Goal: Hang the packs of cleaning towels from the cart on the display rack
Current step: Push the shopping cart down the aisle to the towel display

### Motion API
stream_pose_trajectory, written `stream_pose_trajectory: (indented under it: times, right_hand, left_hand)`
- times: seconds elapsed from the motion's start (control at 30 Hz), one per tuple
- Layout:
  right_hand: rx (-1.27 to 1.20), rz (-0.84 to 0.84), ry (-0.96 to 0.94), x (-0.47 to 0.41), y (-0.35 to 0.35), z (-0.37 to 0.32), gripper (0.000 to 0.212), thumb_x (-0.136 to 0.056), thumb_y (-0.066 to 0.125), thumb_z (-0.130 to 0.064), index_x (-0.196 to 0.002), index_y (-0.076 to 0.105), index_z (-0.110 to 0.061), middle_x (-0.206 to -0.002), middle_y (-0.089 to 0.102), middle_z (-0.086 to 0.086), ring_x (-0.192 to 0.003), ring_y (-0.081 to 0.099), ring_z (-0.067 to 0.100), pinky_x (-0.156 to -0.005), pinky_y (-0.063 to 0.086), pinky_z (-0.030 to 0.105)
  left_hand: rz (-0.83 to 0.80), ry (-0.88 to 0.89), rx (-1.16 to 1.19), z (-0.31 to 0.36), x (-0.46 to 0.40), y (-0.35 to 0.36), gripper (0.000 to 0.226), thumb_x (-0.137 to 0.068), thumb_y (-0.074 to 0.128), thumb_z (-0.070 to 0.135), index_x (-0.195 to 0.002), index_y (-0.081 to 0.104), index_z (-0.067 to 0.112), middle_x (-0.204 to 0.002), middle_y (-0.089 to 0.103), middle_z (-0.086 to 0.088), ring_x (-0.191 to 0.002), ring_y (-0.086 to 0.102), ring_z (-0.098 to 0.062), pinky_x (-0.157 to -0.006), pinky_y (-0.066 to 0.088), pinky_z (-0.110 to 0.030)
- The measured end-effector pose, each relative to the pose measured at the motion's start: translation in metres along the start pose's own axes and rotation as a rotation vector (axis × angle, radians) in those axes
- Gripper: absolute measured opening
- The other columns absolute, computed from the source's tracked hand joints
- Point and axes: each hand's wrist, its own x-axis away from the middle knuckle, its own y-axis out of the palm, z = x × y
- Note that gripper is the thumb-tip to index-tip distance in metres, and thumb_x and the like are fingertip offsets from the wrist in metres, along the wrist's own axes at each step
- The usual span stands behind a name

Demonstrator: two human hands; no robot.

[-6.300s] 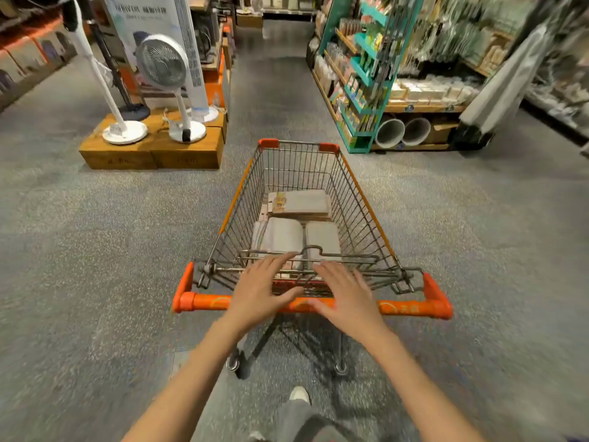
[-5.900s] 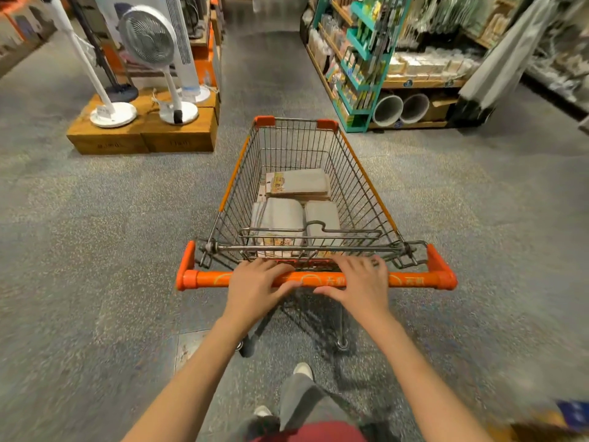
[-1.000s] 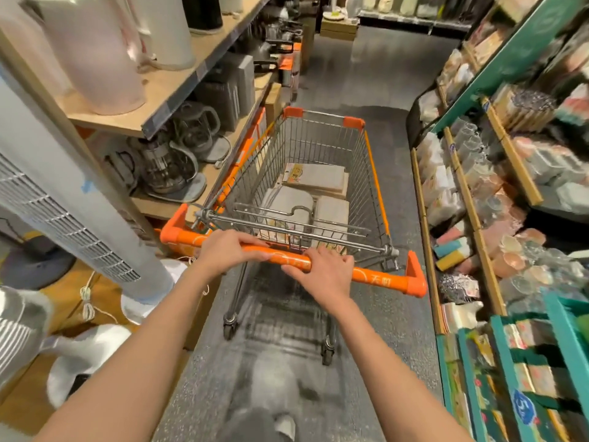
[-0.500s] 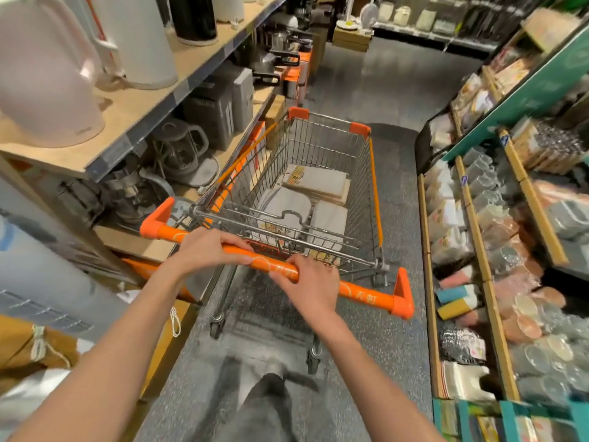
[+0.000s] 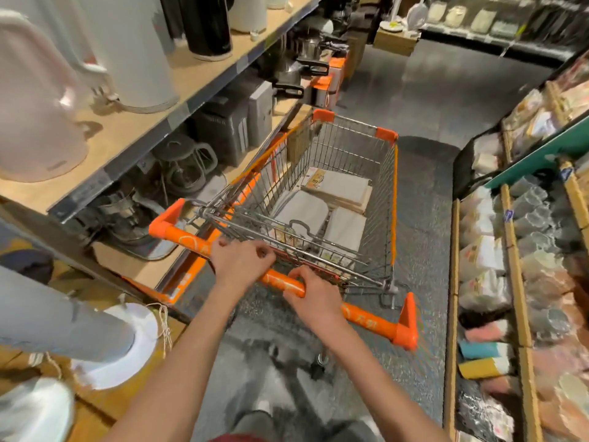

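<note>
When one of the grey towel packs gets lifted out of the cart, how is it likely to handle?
Probably floppy: the towel packs lie flat with soft, rounded edges in the cart. Likely light for their size, being thin folded cloth. If wrapped in film, which I cannot confirm, they may be slightly slippery.

Narrow shop aisle, speckled grey floor (image 5: 424,237). Left: wooden shelving (image 5: 134,122) with white kettles (image 5: 38,122), black flask (image 5: 207,23), glass jug blenders (image 5: 185,164) below. Right: low wooden racks (image 5: 513,250) of wrapped glassware, teal frame (image 5: 538,157). Dim back shelves (image 5: 490,23).
</note>
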Motion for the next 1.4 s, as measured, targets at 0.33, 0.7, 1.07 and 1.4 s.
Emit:
stream_pose_trajectory:
  times: [0.33,0.7,1.07,1.4]
  right_hand:
    - [-0.157,-0.338,-0.344,-0.079,-0.082,0.089,0.035,-0.085,0.065,-0.036,-0.116,0.057,-0.023,-0.114,0.064,-0.003,-0.098,0.06,0.013,-0.084,0.045,0.025]
    - [-0.074,-0.305,-0.589,-0.163,-0.182,0.185,0.037,-0.091,0.056,-0.039,-0.124,0.052,-0.023,-0.122,0.058,-0.003,-0.111,0.054,0.015,-0.084,0.04,0.027]
    - [-0.016,-0.247,-0.758,-0.253,-0.217,0.228,0.043,-0.088,0.055,-0.049,-0.124,0.052,-0.026,-0.116,0.062,-0.004,-0.108,0.055,0.015,-0.083,0.043,0.031]
    - [0.112,-0.339,-0.806,-0.401,-0.245,0.25,0.059,-0.091,0.048,-0.052,-0.141,0.036,-0.022,-0.143,0.043,-0.005,-0.131,0.038,0.013,-0.104,0.032,0.032]
  left_hand:
    - [0.177,-0.478,0.035,0.089,-0.046,0.007,0.025,-0.09,0.049,0.03,-0.093,0.074,0.03,-0.093,0.072,0.0,-0.11,0.056,-0.024,-0.114,0.003,-0.042]
    - [0.185,-0.712,0.212,0.205,-0.068,0.025,0.027,-0.089,0.058,0.02,-0.109,0.071,0.033,-0.136,0.054,-0.001,-0.142,0.023,-0.024,-0.117,0.014,-0.05]
    - [0.264,-0.956,0.067,0.228,-0.119,0.025,0.064,-0.091,0.058,0.038,-0.148,0.033,0.026,-0.147,0.045,-0.006,-0.144,0.024,-0.022,-0.116,0.005,-0.06]
    - [0.531,-0.811,0.187,0.299,-0.283,0.031,0.071,-0.088,0.062,0.035,-0.15,0.03,0.026,-0.159,0.023,-0.008,-0.149,0.007,-0.028,-0.118,-0.007,-0.048]
